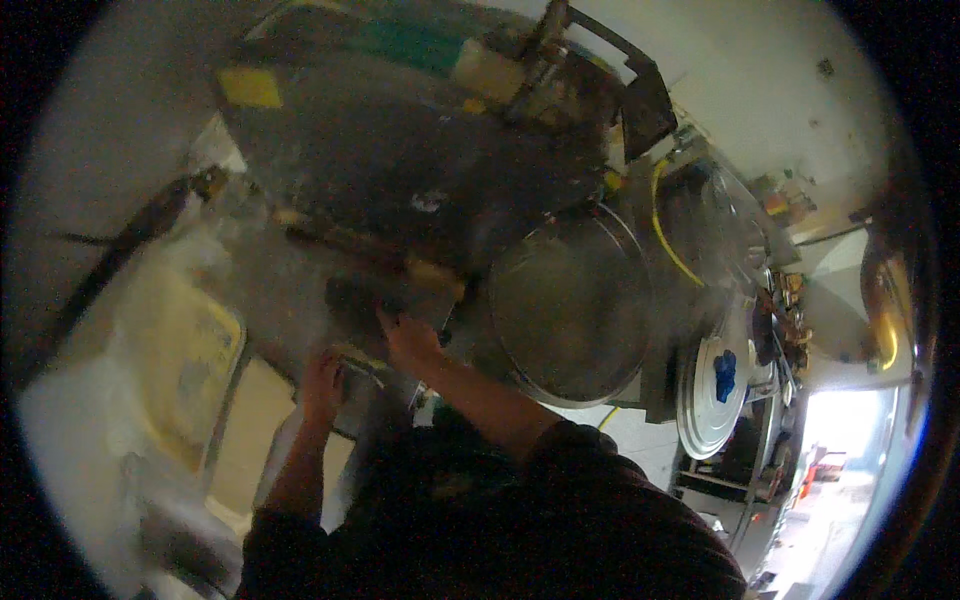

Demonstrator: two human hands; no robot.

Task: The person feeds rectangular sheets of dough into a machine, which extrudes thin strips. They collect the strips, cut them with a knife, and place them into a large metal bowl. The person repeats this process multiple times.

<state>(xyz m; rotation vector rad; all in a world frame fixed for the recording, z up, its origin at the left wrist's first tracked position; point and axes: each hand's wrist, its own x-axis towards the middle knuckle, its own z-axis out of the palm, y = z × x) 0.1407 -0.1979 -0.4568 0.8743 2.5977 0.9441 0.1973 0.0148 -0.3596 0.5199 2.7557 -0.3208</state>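
Note:
Blur and haze cover much of the middle of the view. My right hand reaches forward to a dark object, its fingers at that object's near side. Whether they grip it or only touch it cannot be made out. My left hand is lower and to the left, at the near edge of a grey surface. Its fingers are too blurred to show whether they hold anything. Beyond both hands stands a large dark machine housing, with a yellow patch on its left side.
A large round drum stands close to my right forearm. To the left is a pale yellow rectangular tub. At the right are a yellow hose, a white round lid bearing a blue item, and a bright opening.

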